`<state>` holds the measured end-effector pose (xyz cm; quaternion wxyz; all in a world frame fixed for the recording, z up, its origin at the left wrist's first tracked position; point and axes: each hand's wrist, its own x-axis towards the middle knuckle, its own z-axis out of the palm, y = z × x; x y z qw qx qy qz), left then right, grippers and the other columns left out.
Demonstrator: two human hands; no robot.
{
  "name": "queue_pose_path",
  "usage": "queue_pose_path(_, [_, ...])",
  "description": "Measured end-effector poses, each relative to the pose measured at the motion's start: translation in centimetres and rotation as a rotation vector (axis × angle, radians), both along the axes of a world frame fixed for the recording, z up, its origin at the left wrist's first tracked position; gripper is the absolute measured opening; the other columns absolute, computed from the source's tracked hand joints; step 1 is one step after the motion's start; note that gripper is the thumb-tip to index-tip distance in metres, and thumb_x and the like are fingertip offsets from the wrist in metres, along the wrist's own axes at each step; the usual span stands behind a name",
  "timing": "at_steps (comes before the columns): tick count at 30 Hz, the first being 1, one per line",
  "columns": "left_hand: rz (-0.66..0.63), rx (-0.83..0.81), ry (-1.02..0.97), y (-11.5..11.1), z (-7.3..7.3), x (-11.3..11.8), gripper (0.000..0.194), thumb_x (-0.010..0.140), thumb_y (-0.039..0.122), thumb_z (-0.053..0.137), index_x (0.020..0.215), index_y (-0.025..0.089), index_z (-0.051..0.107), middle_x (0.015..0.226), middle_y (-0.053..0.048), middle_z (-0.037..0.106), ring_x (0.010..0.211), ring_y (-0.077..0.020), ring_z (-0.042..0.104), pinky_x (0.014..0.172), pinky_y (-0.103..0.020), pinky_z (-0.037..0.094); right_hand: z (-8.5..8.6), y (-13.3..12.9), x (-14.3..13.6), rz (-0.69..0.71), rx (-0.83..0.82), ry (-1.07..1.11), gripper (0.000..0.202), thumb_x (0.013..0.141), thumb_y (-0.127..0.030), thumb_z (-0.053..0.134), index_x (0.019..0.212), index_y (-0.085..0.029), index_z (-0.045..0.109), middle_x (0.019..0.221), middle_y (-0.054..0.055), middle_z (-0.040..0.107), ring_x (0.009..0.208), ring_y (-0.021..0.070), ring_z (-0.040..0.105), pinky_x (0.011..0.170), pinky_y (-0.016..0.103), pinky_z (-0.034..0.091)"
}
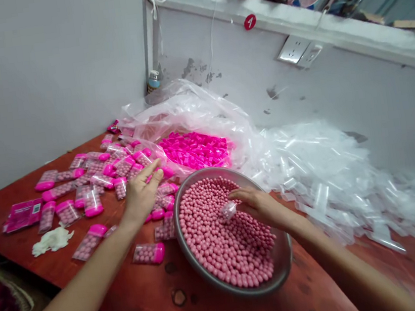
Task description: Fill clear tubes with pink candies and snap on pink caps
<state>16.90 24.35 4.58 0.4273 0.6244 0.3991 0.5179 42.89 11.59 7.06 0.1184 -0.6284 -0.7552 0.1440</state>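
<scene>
My right hand is closed around a small clear plastic container, low over the pink balls in a round metal bowl. Only part of the container shows past the fingers. To the left of the bowl, my left hand reaches over filled containers with its index finger and thumb stretched out, slightly apart. Nothing can be made out between them. Just beyond its fingertips, bright pink caps lie heaped in an open clear plastic bag.
Capped containers of pink balls are scattered across the left of the red table. A large pile of clear empty containers lies at right against the wall. A pink packet and crumpled white tissue lie at far left.
</scene>
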Motion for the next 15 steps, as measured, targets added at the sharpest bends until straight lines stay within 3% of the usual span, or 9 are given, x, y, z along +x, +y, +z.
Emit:
queue_pose_path(3, [-0.038, 0.027, 0.054, -0.6, -0.3, 0.2, 0.041, 0.080, 0.033, 0.054, 0.117, 0.017, 0.055, 0.118, -0.006, 0.059, 0.109, -0.0216, 0.053, 0.097, -0.034, 0.039, -1.8, 0.3, -0.2, 0.140, -0.035, -0.323, 0.030, 0.081, -0.011, 0.045, 0.109, -0.020, 0.055, 0.107, 0.007, 0.060, 0.103, 0.0206, 0.050, 0.086, 0.034, 0.040])
queue_pose_path(6, [-0.223, 0.032, 0.056, -3.2, -0.1, 1.7, 0.037, 0.081, 0.030, 0.052, 0.116, 0.019, 0.056, 0.109, -0.005, 0.064, 0.101, -0.0190, 0.059, 0.091, -0.031, 0.045, -2.6, 0.9, -0.5, 0.138, -0.080, -0.517, 0.019, 0.084, -0.015, 0.044, 0.097, -0.019, 0.057, 0.092, 0.007, 0.061, 0.088, 0.0189, 0.054, 0.076, 0.029, 0.042])
queue_pose_path(10, [-0.351, 0.016, 0.038, -5.6, 0.0, 3.7, 0.033, 0.082, 0.025, 0.051, 0.113, 0.018, 0.058, 0.104, -0.004, 0.066, 0.095, -0.0177, 0.061, 0.086, -0.029, 0.048, -2.3, 1.9, 0.1, 0.082, -0.070, -0.607, 0.014, 0.087, -0.019, 0.042, 0.087, -0.017, 0.056, 0.087, 0.007, 0.058, 0.080, 0.0182, 0.054, 0.068, 0.027, 0.041])
queue_pose_path(13, [-0.344, -0.026, 0.037, -5.6, -0.4, 4.3, 0.032, 0.084, 0.024, 0.047, 0.114, 0.017, 0.057, 0.105, -0.005, 0.066, 0.095, -0.0176, 0.061, 0.087, -0.030, 0.048, -2.7, 2.9, -0.2, 0.061, 0.004, -0.641, 0.017, 0.085, -0.010, 0.040, 0.088, -0.015, 0.055, 0.088, 0.011, 0.056, 0.083, 0.0219, 0.052, 0.071, 0.032, 0.040])
queue_pose_path(15, [-0.327, -0.047, 0.035, -5.3, -0.6, 4.5, 0.033, 0.085, 0.024, 0.045, 0.115, 0.016, 0.057, 0.108, -0.006, 0.065, 0.098, -0.0179, 0.060, 0.089, -0.031, 0.046, -3.5, 3.6, -1.2, 0.133, 0.011, -0.618, 0.018, 0.083, -0.008, 0.039, 0.088, -0.016, 0.055, 0.089, 0.011, 0.056, 0.085, 0.0222, 0.051, 0.075, 0.033, 0.040])
